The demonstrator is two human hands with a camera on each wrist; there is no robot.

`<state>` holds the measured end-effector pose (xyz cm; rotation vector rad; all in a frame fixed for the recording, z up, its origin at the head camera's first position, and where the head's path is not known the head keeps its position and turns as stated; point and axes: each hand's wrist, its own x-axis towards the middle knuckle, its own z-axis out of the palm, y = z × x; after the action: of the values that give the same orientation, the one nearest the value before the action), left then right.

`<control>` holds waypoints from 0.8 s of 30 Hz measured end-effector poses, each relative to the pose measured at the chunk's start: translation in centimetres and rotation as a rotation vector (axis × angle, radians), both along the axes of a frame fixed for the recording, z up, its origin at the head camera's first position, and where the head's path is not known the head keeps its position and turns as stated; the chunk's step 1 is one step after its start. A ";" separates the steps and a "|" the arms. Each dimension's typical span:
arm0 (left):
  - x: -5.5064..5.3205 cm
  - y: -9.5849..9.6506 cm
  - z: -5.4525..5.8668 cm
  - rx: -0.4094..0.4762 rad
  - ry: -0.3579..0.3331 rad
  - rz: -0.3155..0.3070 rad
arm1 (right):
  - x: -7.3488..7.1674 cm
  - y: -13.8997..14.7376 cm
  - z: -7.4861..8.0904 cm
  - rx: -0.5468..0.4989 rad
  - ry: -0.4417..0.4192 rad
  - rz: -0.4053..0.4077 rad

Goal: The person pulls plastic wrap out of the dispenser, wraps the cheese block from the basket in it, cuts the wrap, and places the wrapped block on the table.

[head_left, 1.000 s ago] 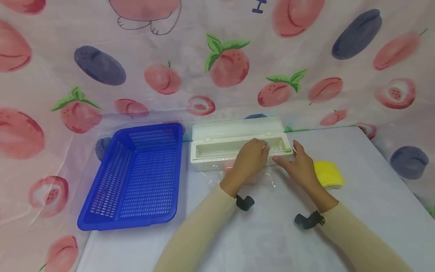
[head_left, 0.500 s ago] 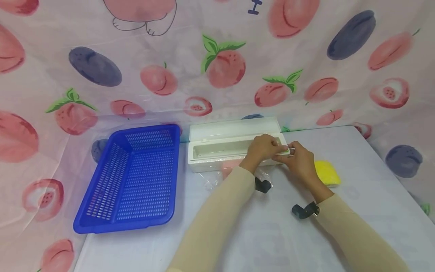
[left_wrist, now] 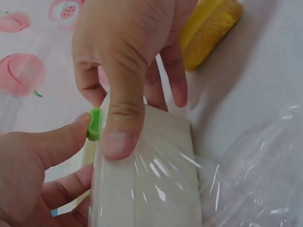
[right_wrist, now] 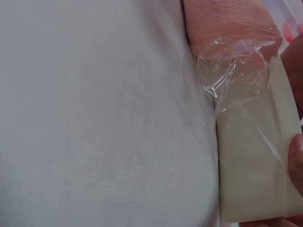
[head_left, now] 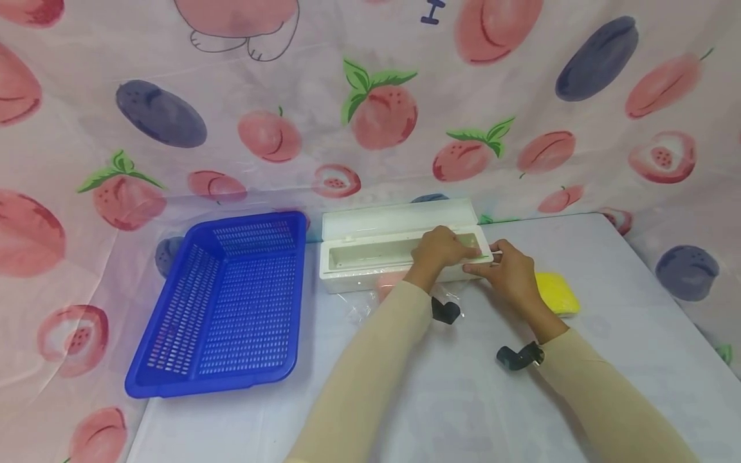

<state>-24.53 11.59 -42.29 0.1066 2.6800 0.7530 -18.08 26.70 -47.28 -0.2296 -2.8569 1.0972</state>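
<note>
A long white box (head_left: 347, 283) stands at the back of the table, its lid (head_left: 393, 218) tilted up behind it. My left hand (head_left: 439, 245) reaches over the box's right part, fingers at the inner side of the front wall. In the left wrist view its thumb presses a green slider (left_wrist: 94, 124) on the rim. My right hand (head_left: 512, 273) grips the box's right end, thumb on the front face. Clear plastic film (left_wrist: 251, 165) spreads down the front of the box. A pink block (right_wrist: 227, 19) lies beneath film before the box, partly hidden by my left arm in the head view.
A blue perforated basket (head_left: 249, 315) stands to the left of the box. On the right, a yellow block (head_left: 557, 294) lies beside my right hand. A fruit-print cloth (head_left: 278, 173) hangs along the back of the table.
My left hand has moved right along the box to the green slider at its end. My right hand has closed onto the box's right end.
</note>
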 end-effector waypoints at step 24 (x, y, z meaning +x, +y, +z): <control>-0.5 -3.5 0.1 0.070 -0.041 0.014 | -0.2 0.1 -0.1 -0.001 -0.036 -0.017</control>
<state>-25.04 8.09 -42.19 0.0898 2.6191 0.8445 -18.33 26.76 -47.41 -0.2765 -2.8802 1.1033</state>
